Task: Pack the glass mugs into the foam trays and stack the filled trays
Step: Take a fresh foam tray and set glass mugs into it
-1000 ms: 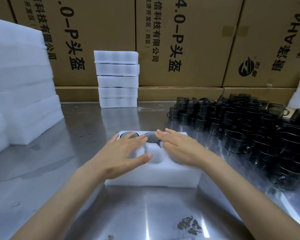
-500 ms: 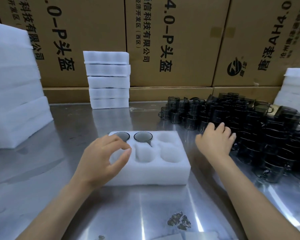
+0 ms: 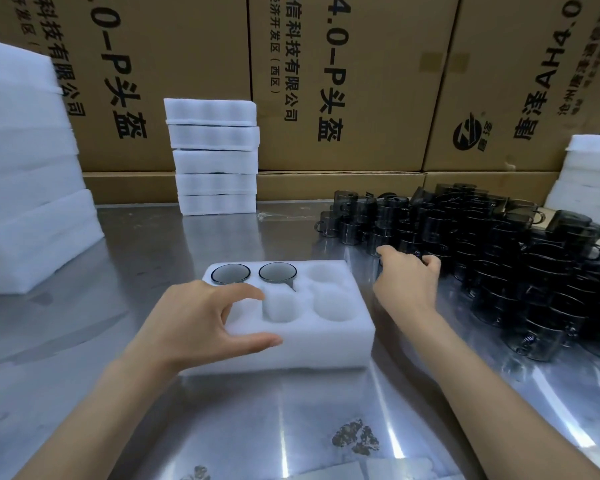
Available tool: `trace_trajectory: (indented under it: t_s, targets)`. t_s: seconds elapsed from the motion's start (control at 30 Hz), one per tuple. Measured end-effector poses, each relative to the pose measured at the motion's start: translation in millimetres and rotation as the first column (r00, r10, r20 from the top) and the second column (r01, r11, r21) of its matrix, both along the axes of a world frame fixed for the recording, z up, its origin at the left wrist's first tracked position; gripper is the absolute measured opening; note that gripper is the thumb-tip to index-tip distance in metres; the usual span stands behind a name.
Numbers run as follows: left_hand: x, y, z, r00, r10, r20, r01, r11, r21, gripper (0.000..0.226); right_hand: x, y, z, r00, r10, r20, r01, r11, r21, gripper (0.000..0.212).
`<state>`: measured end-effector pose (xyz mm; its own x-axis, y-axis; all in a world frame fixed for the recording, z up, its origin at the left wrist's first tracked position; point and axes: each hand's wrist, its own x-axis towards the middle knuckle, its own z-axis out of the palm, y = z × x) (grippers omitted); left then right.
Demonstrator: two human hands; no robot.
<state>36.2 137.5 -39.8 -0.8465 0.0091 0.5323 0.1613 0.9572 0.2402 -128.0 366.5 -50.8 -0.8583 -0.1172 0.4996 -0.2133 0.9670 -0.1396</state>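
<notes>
A steel table (image 3: 153, 258) fronts cardboard boxes (image 3: 343, 81). The foam tray (image 3: 326, 337) lies at centre with two mugs (image 3: 253, 273) in its far-left pockets. The left hand (image 3: 201, 320) rests on the tray's near-left corner, fingers loosely spread. The right hand (image 3: 407, 282) curls into the mug pile (image 3: 499, 258); whether it grasps one is unclear.

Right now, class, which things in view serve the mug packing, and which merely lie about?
Job: foam tray, two packed mugs, loose mugs, filled tray stack, left hand, right hand.
Lying about: cardboard boxes, foam sheets, table stain.
</notes>
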Motion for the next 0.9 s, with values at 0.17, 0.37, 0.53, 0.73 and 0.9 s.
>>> trace_trajectory:
  t_s: [0.17, 0.37, 0.53, 0.73, 0.9]
  targets:
    - [4, -1, 0, 1.0, 0.008, 0.021, -0.008, 1.0, -0.01, 0.057, -4, 5, -3, 0.975, -0.047, 0.219, 0.053, 0.998, -0.02, 0.058]
    - [5, 3, -2, 0.999, 0.014, 0.034, -0.013, 1.0, -0.028, 0.054, -6, 10, 2, 0.971, 0.151, 0.187, -0.049, 0.887, -0.46, 0.06]
    - [5, 7, -2, 0.999, 0.005, 0.044, -0.003, 0.999, -0.033, 0.052, 9, -16, 14, 0.872, 0.436, -0.221, -0.44, 0.503, -0.744, 0.057]
    - [4, 8, -2, 0.999, -0.007, 0.036, 0.008, 0.999, -0.031, 0.051, 13, -41, 8, 0.804, 0.586, -0.099, -0.488, 0.557, -0.672, 0.062]
    - [3, 8, -3, 1.0, -0.012, 0.021, 0.013, 1.0, -0.028, 0.05, 12, -39, 6, 0.819, 0.574, 0.011, -0.454, 0.66, -0.598, 0.062]
